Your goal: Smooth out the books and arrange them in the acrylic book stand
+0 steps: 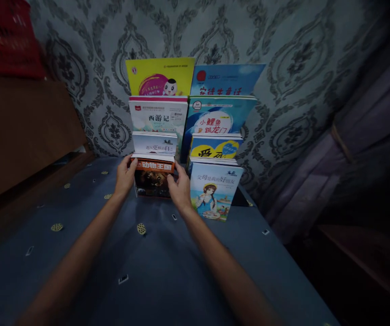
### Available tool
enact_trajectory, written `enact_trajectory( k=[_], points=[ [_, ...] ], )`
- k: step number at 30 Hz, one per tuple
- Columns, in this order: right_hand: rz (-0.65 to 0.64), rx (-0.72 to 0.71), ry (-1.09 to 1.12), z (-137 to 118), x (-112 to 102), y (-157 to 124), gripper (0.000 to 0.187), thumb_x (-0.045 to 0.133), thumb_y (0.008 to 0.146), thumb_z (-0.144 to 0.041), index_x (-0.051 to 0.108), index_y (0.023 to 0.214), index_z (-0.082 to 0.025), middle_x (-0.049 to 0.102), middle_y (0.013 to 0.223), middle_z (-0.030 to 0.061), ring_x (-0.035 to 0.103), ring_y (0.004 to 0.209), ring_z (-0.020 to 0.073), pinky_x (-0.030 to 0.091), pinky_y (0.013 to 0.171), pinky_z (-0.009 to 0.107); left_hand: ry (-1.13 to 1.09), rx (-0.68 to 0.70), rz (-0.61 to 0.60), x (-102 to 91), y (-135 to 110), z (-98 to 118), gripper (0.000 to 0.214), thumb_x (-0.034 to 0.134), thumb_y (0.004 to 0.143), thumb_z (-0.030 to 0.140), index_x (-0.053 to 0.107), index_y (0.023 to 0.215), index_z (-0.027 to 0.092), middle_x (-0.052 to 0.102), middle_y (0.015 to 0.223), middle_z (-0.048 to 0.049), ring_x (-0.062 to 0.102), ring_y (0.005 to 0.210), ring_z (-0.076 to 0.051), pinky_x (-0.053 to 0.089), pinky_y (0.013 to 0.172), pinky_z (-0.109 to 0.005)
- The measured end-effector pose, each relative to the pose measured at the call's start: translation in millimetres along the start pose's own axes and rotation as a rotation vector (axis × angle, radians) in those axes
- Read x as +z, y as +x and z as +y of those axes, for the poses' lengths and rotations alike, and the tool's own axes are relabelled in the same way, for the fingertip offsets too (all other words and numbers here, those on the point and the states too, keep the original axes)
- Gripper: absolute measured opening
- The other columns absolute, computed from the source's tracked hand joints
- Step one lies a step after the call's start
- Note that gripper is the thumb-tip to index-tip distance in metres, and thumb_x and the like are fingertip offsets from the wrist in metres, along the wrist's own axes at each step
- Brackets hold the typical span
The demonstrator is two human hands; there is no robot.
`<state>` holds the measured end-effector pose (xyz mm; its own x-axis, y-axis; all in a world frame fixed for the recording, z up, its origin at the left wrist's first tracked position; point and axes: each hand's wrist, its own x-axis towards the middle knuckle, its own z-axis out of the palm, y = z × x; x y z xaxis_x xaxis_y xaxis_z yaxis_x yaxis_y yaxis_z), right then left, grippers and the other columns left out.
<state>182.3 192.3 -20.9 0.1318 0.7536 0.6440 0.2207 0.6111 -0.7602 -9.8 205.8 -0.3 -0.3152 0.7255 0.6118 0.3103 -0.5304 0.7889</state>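
A small dark book with an orange title band and an animal's face on its cover (153,182) stands upright at the front of the left row of books. My left hand (126,174) grips its left edge, and my right hand (181,184) grips its right edge with the thumb on the cover. Directly behind it rises a pale blue-white book (154,143), then a taller white book (159,113) and a yellow book (161,72). Beside my right hand, a light blue book with a girl on its cover (215,190) fronts the right row.
Behind the light blue book stand a yellow-and-blue book (211,147), a teal book (222,113) and a blue book (230,77). Patterned wallpaper (293,90) backs them. A brown wooden panel (21,131) is at left, a tied curtain (317,163) at right. Dark blue patterned cloth (154,271) covers the surface.
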Motion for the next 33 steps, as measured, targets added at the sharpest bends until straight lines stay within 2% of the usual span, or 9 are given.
enact_trajectory(
  k=[5, 13, 18, 22, 28, 33],
  points=[
    [-0.001, -0.006, -0.032, -3.3, -1.7, -0.1, 0.056, 0.055, 0.081, -0.016, 0.062, 0.137, -0.016, 0.065, 0.139, 0.0162, 0.062, 0.126, 0.0299, 0.050, 0.111, 0.054, -0.009, 0.004, -0.005, -0.5, 0.9, -0.1, 0.041, 0.061, 0.089, 0.048, 0.069, 0.116, 0.018, 0.076, 0.108, -0.0091, 0.069, 0.099, -0.024, 0.055, 0.090, -0.038],
    [-0.001, -0.046, -0.049, -9.9, -5.2, 0.7, 0.052, 0.052, 0.083, -0.014, 0.060, 0.133, -0.018, 0.064, 0.133, 0.0150, 0.059, 0.127, 0.0281, 0.049, 0.111, 0.052, -0.014, -0.043, -0.027, -2.2, 4.6, -5.2, 0.045, 0.061, 0.088, 0.051, 0.067, 0.117, 0.017, 0.075, 0.108, -0.0101, 0.069, 0.100, -0.024, 0.056, 0.089, -0.037],
    [-0.014, -0.017, -0.016, -5.3, -5.1, 4.8, 0.051, 0.054, 0.081, -0.015, 0.061, 0.131, -0.015, 0.065, 0.130, 0.0161, 0.060, 0.125, 0.0287, 0.050, 0.110, 0.051, 0.005, -0.048, -0.034, -3.3, 4.2, -2.5, 0.049, 0.061, 0.086, 0.054, 0.066, 0.118, 0.017, 0.074, 0.107, -0.0089, 0.068, 0.101, -0.024, 0.055, 0.090, -0.037],
    [-0.034, 0.039, 0.034, 1.2, -3.8, 8.7, 0.052, 0.057, 0.079, -0.013, 0.061, 0.130, -0.018, 0.066, 0.128, 0.0134, 0.063, 0.120, 0.0259, 0.051, 0.109, 0.047, 0.018, -0.037, -0.032, -4.3, 4.7, -0.5, 0.047, 0.061, 0.086, 0.052, 0.063, 0.118, 0.019, 0.072, 0.108, -0.0089, 0.067, 0.100, -0.024, 0.055, 0.090, -0.038],
    [-0.076, 0.066, 0.069, 4.1, -5.3, 12.5, 0.050, 0.057, 0.080, -0.013, 0.061, 0.130, -0.018, 0.068, 0.129, 0.0137, 0.065, 0.113, 0.0240, 0.054, 0.103, 0.046, 0.220, 0.104, 0.033, -11.9, 5.2, 10.3, 0.040, 0.063, 0.085, 0.045, 0.061, 0.116, 0.019, 0.068, 0.105, -0.0077, 0.065, 0.097, -0.023, 0.053, 0.088, -0.037],
    [-0.072, 0.058, 0.044, 3.5, -8.8, 15.4, 0.047, 0.057, 0.081, -0.013, 0.062, 0.127, -0.018, 0.070, 0.125, 0.0133, 0.066, 0.110, 0.0240, 0.055, 0.101, 0.045, 0.506, 0.267, -0.036, -19.2, -0.7, 29.0, 0.032, 0.055, 0.090, 0.036, 0.061, 0.117, 0.020, 0.064, 0.114, -0.0105, 0.059, 0.111, -0.027, 0.049, 0.098, -0.042]
  ],
)
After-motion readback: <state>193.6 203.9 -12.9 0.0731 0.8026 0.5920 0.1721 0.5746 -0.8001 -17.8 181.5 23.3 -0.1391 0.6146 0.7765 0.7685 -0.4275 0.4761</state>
